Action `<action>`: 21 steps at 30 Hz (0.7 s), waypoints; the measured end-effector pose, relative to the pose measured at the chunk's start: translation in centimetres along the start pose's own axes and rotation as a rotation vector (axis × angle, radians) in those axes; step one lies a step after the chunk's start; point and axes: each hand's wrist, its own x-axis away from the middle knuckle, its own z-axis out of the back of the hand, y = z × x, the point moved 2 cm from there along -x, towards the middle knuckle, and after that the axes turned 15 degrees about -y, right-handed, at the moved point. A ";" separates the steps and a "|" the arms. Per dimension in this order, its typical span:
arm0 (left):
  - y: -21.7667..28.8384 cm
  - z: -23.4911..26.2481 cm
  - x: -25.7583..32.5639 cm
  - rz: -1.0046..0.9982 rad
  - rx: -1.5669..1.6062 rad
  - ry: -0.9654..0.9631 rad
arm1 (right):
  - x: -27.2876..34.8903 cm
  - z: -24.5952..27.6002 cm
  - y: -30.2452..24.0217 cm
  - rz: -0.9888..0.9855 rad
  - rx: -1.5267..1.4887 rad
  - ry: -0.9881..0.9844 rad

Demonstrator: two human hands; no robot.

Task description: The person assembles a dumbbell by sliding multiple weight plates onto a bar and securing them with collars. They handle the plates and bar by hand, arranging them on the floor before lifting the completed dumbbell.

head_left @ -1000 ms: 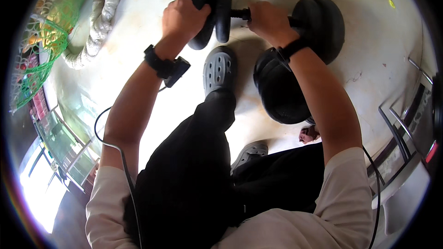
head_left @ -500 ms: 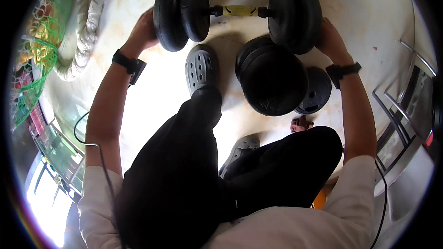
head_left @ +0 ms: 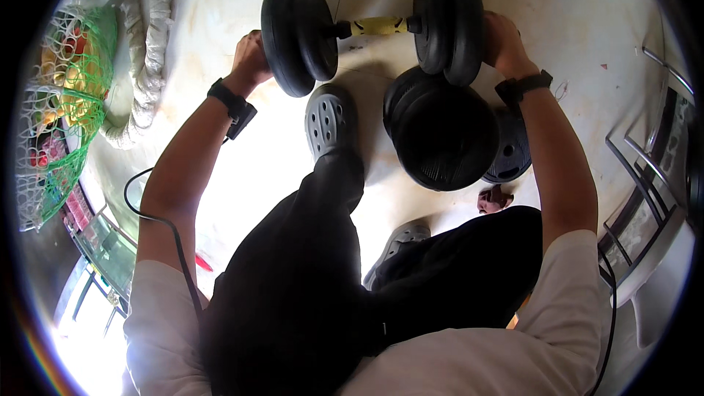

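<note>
Bridging left hand [head_left: 252, 57] and right hand [head_left: 504, 42], the dumbbell [head_left: 378, 26] seemingly touches both.

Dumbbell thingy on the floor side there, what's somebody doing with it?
A person in black trousers has a black dumbbell between both hands: the left grip is at the outer side of its left plates, the right grip at its right plates. I can't tell whether it touches the floor. Nearer the person is a round black weight, with a holed black disc partly behind it.
</note>
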 end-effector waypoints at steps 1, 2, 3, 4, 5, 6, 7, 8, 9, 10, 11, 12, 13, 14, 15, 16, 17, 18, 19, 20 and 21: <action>0.1 -0.1 0.0 0.024 0.013 -0.023 | 0.1 -0.3 0.0 -0.004 0.029 -0.001; 0.0 0.0 -0.4 -0.042 0.030 0.001 | -0.1 -0.5 0.4 -0.053 0.042 -0.035; 0.0 0.0 -1.1 -0.029 -0.014 -0.036 | -0.4 -0.7 1.0 -0.103 0.055 -0.069; 0.2 0.4 -2.0 -0.012 -0.059 -0.072 | -0.7 -0.7 1.4 -0.148 0.068 -0.102; 0.3 0.6 -2.6 0.004 -0.104 -0.107 | -0.8 -0.7 1.7 -0.126 0.086 -0.114; 0.2 0.4 -2.9 -0.010 -0.148 -0.111 | -0.9 -0.8 2.0 -0.105 0.104 -0.125; -0.2 0.3 -3.2 -0.001 -0.133 -0.116 | -0.9 -0.6 2.0 -0.087 0.123 -0.133; -0.7 0.3 -3.3 0.008 -0.120 -0.122 | -1.1 -0.6 2.0 -0.090 0.122 -0.132; -1.1 0.3 -3.4 0.016 -0.106 -0.128 | -1.4 -0.7 1.8 -0.093 0.121 -0.130; -0.9 0.3 -3.7 0.070 -0.107 -0.192 | -1.4 -0.7 1.7 -0.104 0.122 -0.133; -0.7 0.4 -3.9 0.125 -0.107 -0.257 | -1.3 -0.6 1.6 -0.114 0.123 -0.127; -0.5 0.3 -4.0 0.180 -0.109 -0.323 | -1.2 -0.5 1.6 -0.123 0.123 -0.121; -0.4 0.2 -3.8 0.146 -0.084 -0.294 | -1.1 -0.3 1.5 -0.125 0.123 -0.114; -0.5 0.1 -3.4 0.112 -0.059 -0.265 | -1.1 -0.3 1.3 -0.138 0.126 -0.147; -0.5 -0.1 -3.1 0.078 -0.035 -0.235 | -1.0 -0.4 1.0 -0.151 0.129 -0.180; -0.1 0.4 -3.0 0.105 -0.051 -0.239 | -1.3 -0.2 0.9 -0.164 0.135 -0.203; 0.8 0.7 -2.7 0.126 -0.060 -0.255 | -1.2 -0.6 1.4 -0.149 0.142 -0.176; 1.3 0.7 -2.7 0.147 -0.069 -0.271 | -1.3 -1.2 2.2 -0.133 0.150 -0.149; 0.8 0.5 -2.5 0.114 -0.048 -0.226 | -1.6 -1.0 1.9 -0.105 0.156 -0.115; 0.0 0.2 -2.1 0.082 -0.028 -0.181 | -1.7 -0.9 1.7 -0.102 0.165 -0.133; -0.8 0.1 -1.7 0.052 -0.007 -0.136 | -1.8 -0.5 1.6 -0.098 0.174 -0.153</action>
